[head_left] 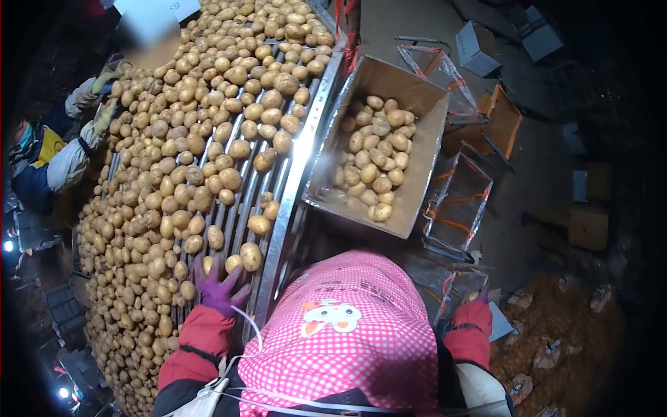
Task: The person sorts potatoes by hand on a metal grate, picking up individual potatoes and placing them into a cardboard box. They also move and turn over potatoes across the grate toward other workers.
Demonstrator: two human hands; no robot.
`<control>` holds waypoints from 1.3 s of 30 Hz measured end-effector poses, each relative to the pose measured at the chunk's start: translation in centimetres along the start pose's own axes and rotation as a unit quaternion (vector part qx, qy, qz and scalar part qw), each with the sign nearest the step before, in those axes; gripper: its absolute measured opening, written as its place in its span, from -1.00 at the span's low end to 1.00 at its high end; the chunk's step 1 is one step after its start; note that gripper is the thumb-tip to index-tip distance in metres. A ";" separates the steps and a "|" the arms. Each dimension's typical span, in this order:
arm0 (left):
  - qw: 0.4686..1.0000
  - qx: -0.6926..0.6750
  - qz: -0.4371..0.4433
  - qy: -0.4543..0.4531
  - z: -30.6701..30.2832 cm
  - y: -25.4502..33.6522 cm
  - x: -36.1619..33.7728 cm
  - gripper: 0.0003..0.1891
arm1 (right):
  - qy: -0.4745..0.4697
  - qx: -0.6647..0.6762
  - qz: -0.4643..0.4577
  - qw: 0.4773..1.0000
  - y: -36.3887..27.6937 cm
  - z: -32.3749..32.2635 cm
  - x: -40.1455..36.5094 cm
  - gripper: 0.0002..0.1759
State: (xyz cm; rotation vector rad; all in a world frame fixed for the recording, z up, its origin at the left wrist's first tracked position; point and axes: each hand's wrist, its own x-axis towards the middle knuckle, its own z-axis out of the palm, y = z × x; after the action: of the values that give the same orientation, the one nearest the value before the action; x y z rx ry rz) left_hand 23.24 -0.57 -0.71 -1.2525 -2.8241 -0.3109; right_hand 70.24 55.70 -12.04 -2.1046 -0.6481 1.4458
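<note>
While lumpy, yellow-brown potatoes crowd our roller worktop at ten o'clock, our left hand, empty at eight, spreads wide beside them. We cannot tell our right hand's grip at four. The room looks dark.

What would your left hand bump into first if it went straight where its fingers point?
Probably the potatoes right by its fingertips. The left hand may even be touching one; I can't tell for sure from above.
</note>
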 end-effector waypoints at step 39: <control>0.927 0.064 -0.369 -0.006 -1.2 -5.8 4.8 -0.05 | -0.681 -0.184 -0.254 0.661 -7.6 46.4 -27.3 -0.45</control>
State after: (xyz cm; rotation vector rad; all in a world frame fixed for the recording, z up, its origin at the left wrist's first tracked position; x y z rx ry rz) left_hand 15.64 -1.13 0.02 -0.1194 -3.1364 -0.1227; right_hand 17.00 50.44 -2.37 -0.4256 -1.9597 2.4270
